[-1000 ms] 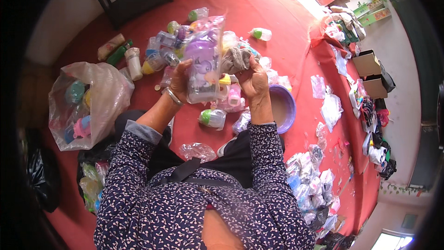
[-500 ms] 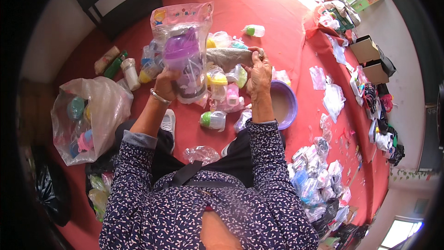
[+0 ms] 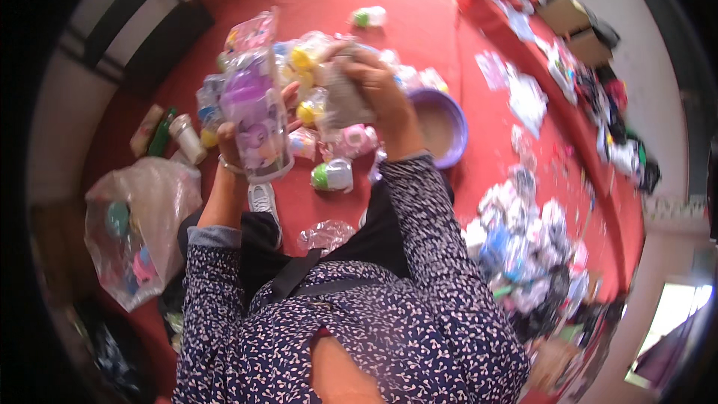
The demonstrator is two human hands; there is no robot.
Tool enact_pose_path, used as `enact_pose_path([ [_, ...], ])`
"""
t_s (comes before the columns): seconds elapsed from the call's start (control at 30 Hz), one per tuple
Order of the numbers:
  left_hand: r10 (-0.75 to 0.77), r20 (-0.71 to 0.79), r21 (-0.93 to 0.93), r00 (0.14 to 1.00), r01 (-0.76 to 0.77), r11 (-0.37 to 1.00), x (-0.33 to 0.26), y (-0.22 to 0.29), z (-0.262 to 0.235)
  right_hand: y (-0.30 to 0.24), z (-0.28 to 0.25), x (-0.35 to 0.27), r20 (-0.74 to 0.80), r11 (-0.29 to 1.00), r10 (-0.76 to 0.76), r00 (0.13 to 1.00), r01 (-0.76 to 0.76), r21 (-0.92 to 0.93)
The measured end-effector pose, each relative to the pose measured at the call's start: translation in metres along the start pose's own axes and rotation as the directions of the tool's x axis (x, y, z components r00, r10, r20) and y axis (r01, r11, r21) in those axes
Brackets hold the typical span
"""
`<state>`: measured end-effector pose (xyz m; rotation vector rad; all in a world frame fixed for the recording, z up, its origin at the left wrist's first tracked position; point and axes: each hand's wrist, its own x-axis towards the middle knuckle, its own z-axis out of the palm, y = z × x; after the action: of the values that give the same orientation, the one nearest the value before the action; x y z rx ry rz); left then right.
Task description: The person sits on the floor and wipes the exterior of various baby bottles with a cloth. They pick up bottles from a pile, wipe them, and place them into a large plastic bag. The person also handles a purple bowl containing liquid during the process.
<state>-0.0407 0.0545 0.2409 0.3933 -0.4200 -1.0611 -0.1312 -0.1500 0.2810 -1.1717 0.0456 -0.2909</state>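
Note:
My left hand (image 3: 230,144) grips a purple drinking bottle (image 3: 253,116), upright in its clear plastic bag with a pink printed header. Some of my left fingers show beyond the bottle's right side. My right hand (image 3: 383,93) is closed around a damp-looking grey-beige cloth (image 3: 345,97), which hangs close to the bottle but apart from it. Motion blurs this hand. Behind and below the hands lies a heap of bagged baby bottles, with yellow-topped ones (image 3: 303,58) and a pink one (image 3: 357,138). A green-capped bottle (image 3: 332,175) lies nearest me.
Right of the cloth stands a purple basin (image 3: 462,123) of murky water. A large clear sack (image 3: 168,194) with bottles sits at my left, near several lying bottles (image 3: 187,139). Crumpled plastic wrappers (image 3: 523,232) pile up on the red floor at right. A dark rack (image 3: 161,45) stands far left.
My right hand has drawn the cloth left and nearer, toward the bottle, and the cloth is now bunched rather than stretched out. The view has shifted, and the bottle has turned slightly.

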Motion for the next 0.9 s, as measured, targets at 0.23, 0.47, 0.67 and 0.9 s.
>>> enact_pose_path([
  [0.23, -0.077, 0.0, 0.038, 0.997, 0.077, 0.996, -0.015, -0.009, -0.039, 0.034, 0.006, 0.015, -0.134, 0.916, -0.074, 0.988, 0.014, -0.4],
  [0.47, 0.084, -0.34, 0.168, 0.937, -0.027, 0.985, -0.011, -0.006, -0.047, 0.06, 0.017, 0.007, -0.117, 0.78, 0.547, 0.829, -0.453, 0.432],
  [0.67, -0.085, -0.449, -0.046, 0.889, 0.072, 0.996, -0.009, 0.0, -0.038, 0.059, -0.031, 0.016, -0.357, 0.993, 0.09, 0.93, -0.057, 0.102],
  [0.9, -0.113, -0.467, 0.078, 0.877, 0.168, 0.983, 0.0, -0.018, -0.03, 0.029, 0.006, 0.012, -0.236, 0.864, -0.137, 0.962, -0.001, -0.504],
])
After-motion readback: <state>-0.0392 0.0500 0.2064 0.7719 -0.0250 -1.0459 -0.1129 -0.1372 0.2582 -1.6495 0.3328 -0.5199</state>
